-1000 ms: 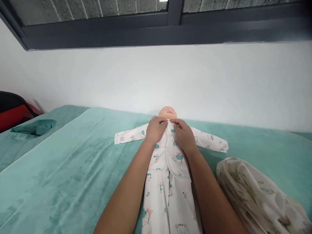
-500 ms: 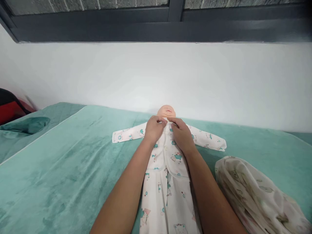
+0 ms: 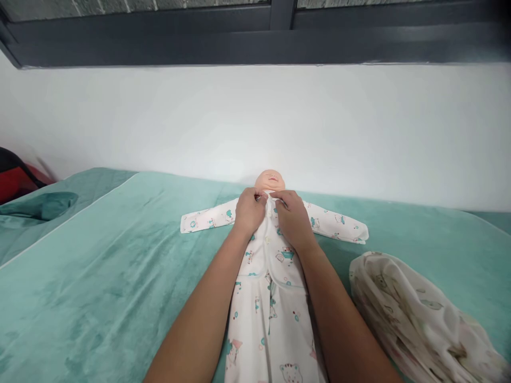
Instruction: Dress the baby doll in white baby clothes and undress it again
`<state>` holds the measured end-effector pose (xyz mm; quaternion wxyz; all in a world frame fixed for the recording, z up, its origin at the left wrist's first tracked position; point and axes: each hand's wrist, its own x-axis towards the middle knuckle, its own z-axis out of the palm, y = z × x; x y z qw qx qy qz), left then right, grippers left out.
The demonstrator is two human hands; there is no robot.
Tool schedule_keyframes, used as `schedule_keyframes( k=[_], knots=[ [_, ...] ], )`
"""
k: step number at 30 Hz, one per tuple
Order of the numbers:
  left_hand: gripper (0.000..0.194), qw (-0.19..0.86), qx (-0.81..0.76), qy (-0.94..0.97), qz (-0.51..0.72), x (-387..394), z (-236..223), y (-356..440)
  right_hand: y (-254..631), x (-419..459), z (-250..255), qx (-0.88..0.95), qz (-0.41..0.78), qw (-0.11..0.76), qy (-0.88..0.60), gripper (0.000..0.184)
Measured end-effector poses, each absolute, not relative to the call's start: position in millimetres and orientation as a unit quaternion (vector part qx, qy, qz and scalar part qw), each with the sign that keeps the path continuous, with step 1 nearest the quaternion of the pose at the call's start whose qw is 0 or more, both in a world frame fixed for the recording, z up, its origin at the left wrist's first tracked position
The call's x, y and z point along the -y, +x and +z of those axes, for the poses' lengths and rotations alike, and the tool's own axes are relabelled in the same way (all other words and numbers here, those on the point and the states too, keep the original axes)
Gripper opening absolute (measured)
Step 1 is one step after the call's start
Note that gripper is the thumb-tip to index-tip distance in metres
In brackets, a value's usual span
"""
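A baby doll [image 3: 270, 180] lies on its back, dressed in a white printed baby jacket [image 3: 266, 254] with both sleeves stretched out sideways. White printed trousers [image 3: 261, 324] cover the lower body. At the collar, my left hand [image 3: 250, 210] pinches the jacket's edge on the left side of the neck opening. Opposite it, my right hand [image 3: 293, 215] is closed on the collar's other edge, fingertips close to the left ones. What lies between the fingertips is too small to make out. Small buttons run down the jacket front below my hands.
A teal plush bed cover [image 3: 112, 282] lies under the doll. Bunched white patterned cloth [image 3: 423, 319] sits to the right. A white wall [image 3: 255, 117] rises behind, below a dark window frame [image 3: 159, 45]. Something red and black [image 3: 18, 178] stands far left.
The view has shifted slightly. Both hands stay at the collar, with only small movements of the fingers.
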<state>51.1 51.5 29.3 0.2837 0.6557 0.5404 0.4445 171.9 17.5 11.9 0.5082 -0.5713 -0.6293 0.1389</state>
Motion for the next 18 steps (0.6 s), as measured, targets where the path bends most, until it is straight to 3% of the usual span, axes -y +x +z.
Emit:
schedule_keyframes(
  k=[11, 18],
  knots=[
    [0.012, 0.208, -0.534, 0.685, 0.450, -47.4, 25.7, 53.3, 168.1, -14.9, 13.8, 0.641, 0.074, 0.491, -0.585, 0.031],
    [0.004, 0.270, -0.496, 0.664, 0.491, -46.2, 30.9, 50.1, 167.9, -13.8, 14.3, 0.631, 0.090, 0.501, -0.586, 0.030]
  ],
)
